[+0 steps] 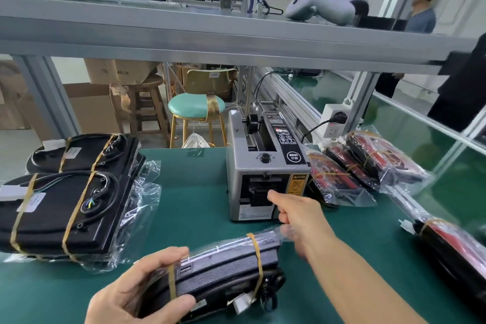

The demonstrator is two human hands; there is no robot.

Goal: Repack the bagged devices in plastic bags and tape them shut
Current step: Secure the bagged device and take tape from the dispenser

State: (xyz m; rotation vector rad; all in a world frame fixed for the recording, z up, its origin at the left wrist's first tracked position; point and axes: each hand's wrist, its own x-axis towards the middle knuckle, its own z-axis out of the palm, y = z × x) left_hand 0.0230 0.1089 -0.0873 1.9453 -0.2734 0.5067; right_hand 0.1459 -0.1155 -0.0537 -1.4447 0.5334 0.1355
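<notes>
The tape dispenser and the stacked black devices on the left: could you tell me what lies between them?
Head view: only bare green mat between the tape dispenser and the stacked black devices.

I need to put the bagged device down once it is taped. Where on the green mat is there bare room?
Bare mat lies between the stacked black devices and the tape dispenser, and along the near left edge. Right of the dispenser it is crowded with red-and-black bagged devices; the right hand reaches to the dispenser's mouth.
</notes>
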